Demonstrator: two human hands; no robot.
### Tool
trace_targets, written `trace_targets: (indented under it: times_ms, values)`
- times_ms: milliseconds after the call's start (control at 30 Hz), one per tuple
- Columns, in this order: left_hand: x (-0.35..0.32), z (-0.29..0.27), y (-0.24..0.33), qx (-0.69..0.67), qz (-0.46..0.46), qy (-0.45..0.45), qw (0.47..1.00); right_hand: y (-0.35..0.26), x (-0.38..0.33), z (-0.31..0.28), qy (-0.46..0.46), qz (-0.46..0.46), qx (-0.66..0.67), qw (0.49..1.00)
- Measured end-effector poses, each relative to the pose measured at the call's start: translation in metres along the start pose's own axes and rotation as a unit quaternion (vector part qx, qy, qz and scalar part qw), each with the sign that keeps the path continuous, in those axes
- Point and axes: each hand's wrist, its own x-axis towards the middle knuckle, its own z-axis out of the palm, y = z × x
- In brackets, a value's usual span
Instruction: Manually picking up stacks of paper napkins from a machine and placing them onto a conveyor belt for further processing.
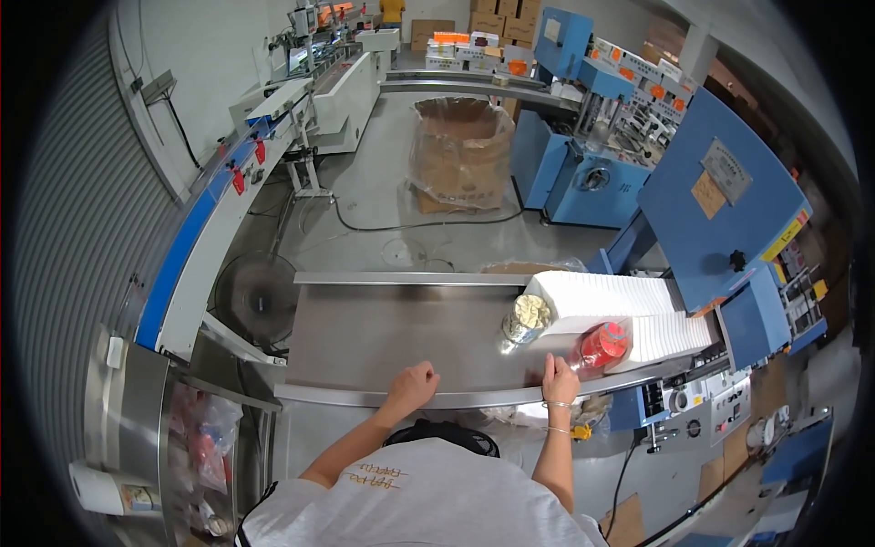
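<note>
My left hand (413, 386) is curled into a loose fist above the near edge of the steel work table (392, 328), with nothing visible in it. My right hand (560, 379), a thin bracelet on its wrist, is closed at the same edge farther right; what it may hold is hidden. Just beside it lies a clear container with a red top (604, 345); whether they touch I cannot tell. Behind stands a clear container with crumpled cream-coloured contents (530, 313). Two rows of white, tightly stacked folded sheets (602, 301) run toward the right end of the table.
A blue machine (702, 201) rises at the table's right end. Across the floor stands a large carton lined with clear plastic (462, 155). At left are a conveyor with a blue edge (187, 246), a round floor fan (258, 296) and a rack of plastic bags (208, 438).
</note>
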Motion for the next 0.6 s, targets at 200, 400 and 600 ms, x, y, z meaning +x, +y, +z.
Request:
trace_targets:
  times_ms: [200,400,600]
  values:
    - [-0.0003,0.0002,0.0007,0.009,-0.003,-0.001,1.0,-0.0007,0.0003,-0.0002,0.007,-0.001,0.005,1.0]
    - [-0.0004,-0.0001,0.002,0.011,0.0,0.0,1.0,0.0005,0.0004,-0.001,0.001,-0.004,0.006,1.0]
    - [0.0005,0.0022,0.0,0.002,0.007,0.007,1.0,0.0001,0.001,-0.0002,-0.002,0.003,0.004,1.0]
